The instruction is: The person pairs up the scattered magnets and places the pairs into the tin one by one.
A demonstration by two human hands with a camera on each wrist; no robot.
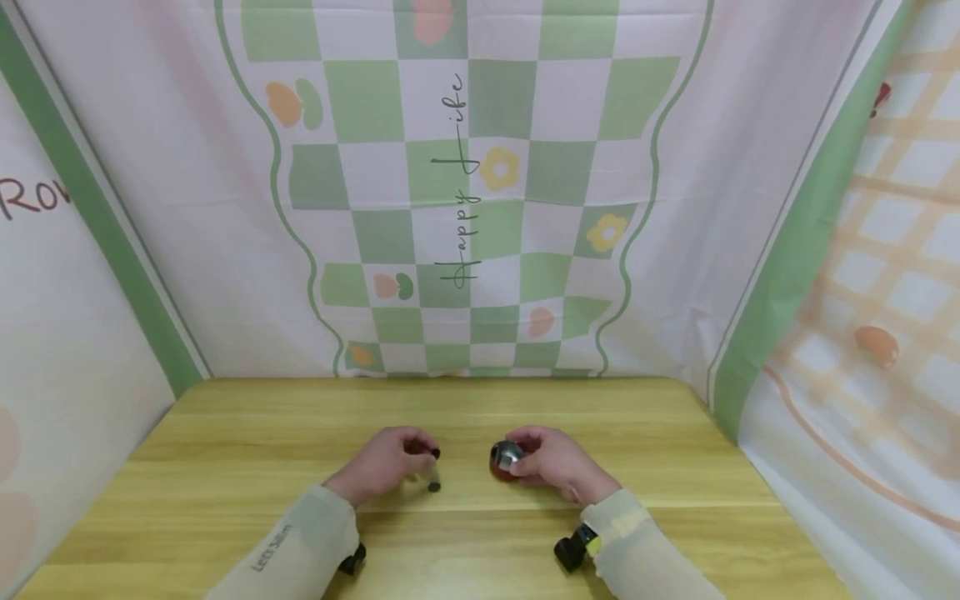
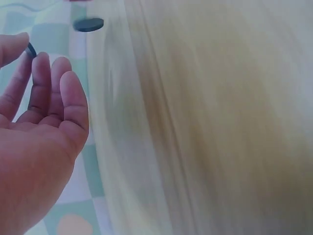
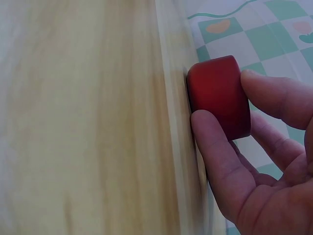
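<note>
My left hand [image 1: 381, 467] pinches a small thin black disc [image 2: 32, 50] on edge between thumb and fingertip; the other fingers stand loosely extended. A second black disc [image 2: 88, 24] shows a little apart from these fingers in the left wrist view; in the head view this lower disc [image 1: 434, 487] is just below the hand. I cannot tell whether it touches the table. My right hand [image 1: 561, 462] grips a short rounded red cylinder [image 3: 217, 93] between thumb and fingers. In the head view the cylinder [image 1: 506, 454] shows a shiny silver and dark side above its red part.
Both hands are over a wood-grain table [image 1: 465, 550]. Behind it hangs a green-and-white checked curtain [image 1: 502, 100], with more printed cloth at both sides. A black wrist camera [image 1: 573, 550] sits by the right sleeve, another [image 1: 352, 560] by the left.
</note>
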